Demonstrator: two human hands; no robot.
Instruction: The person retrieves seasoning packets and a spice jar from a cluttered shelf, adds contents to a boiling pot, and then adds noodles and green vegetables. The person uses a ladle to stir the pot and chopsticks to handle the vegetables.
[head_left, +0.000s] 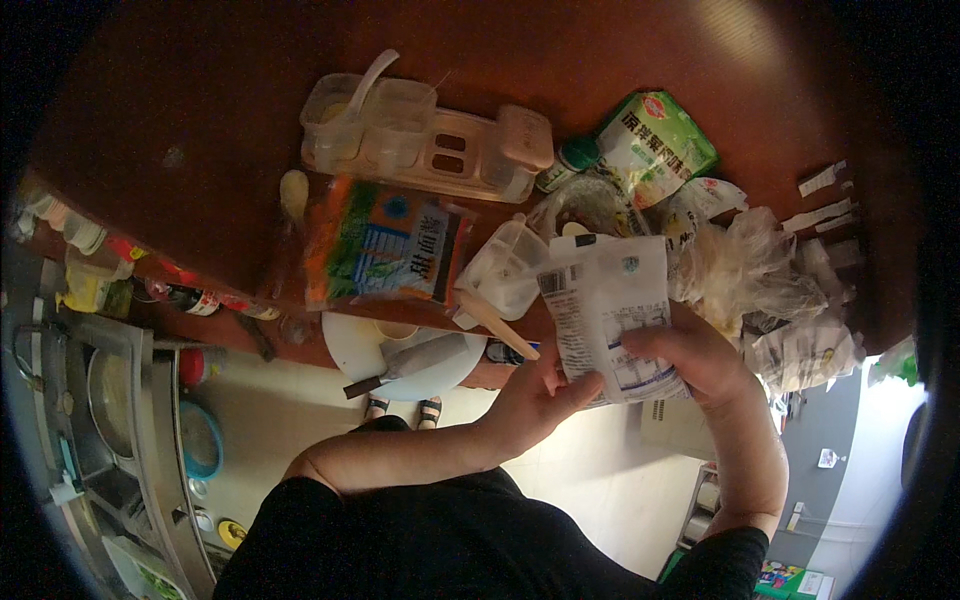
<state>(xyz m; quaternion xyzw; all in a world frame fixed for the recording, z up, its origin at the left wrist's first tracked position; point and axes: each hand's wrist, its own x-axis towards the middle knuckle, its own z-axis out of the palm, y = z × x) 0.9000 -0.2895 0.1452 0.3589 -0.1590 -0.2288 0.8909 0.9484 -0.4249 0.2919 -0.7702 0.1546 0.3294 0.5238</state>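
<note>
Both hands hold a white printed plastic packet (611, 322) upright above the front edge of the wooden table. My left hand (536, 401) grips its lower left side, thumb on the printed face. On its right side, my right hand (694, 356) lays its thumb across the print. Just left of the packet are a clear plastic seasoning box (506, 270) and a light wooden handle (499, 326). Behind it sits a clear plastic bag (585, 202) with something in it. An orange and blue food packet (386, 244) lies further left.
A pink seasoning rack (457, 150) with clear boxes stands farther back, near a green seasoning pouch (656, 146). Crumpled plastic bags (757, 277) lie at right. A cleaver (420, 356) rests on a white round board or basin (345, 345) at the table's front edge. Bottles (180, 296) are at left.
</note>
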